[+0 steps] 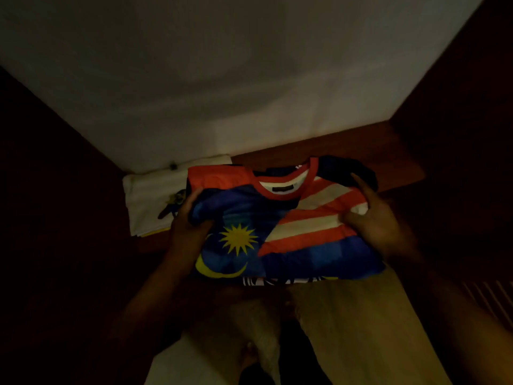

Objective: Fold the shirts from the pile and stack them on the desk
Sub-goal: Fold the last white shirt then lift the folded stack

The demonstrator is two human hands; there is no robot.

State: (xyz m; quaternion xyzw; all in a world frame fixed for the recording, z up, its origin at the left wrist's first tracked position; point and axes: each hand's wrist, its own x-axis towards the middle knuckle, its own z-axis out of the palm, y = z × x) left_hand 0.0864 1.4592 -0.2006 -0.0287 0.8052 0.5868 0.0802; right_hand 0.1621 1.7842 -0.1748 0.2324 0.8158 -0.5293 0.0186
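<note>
- Shirt (277,218), printed with blue panels, red and white stripes and a yellow star and crescent, lies partly folded on the dark wooden surface (361,151), front side up, with its near edge at the front rim just ahead of the person's lap.
- Fabric of this kind is judged light, soft and limp: it will sag wherever it is not supported, and the smooth print looks a little slippery, so folds may slide open if let go too early.
- Left hand (188,215) grips the shirt's left side, fingers curled round a bunched fold of blue cloth near the sleeve.
- Right hand (372,218) rests on the right side, fingers spread and fairly straight, pressing the striped part down rather than pinching it.
- Best holds, as a judgement, are the two side edges or the shoulder line, both sides together, so the panel stays flat while it is turned over.
- Red collar (280,190) points away from the person toward the wall, hem toward the lap; the long axis runs near to far, though the folded bundle now looks wider than deep.
- Folded white shirt (155,201) sits just beside it on the left, partly under its edge.
</note>
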